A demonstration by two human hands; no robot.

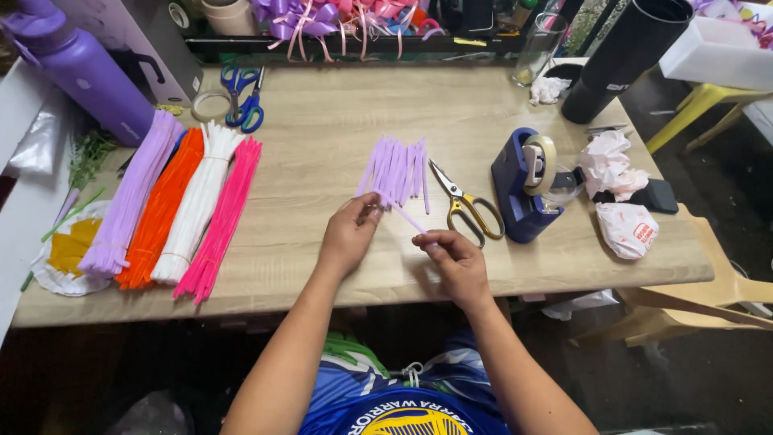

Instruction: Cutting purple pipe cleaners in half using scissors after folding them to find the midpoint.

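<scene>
left hand – fingers pinch lilac pipe-cleaner bunch | right hand – fingers grip one strand's end | wooden table

Both forearms bare, no sleeves reaching wrists. Left hand and right hand: no rings, watch or gloves visible. Below the hands, blue sleeveless jersey with a round yellow emblem and white trim; a white drawstring knotted just below the right hand.
</scene>
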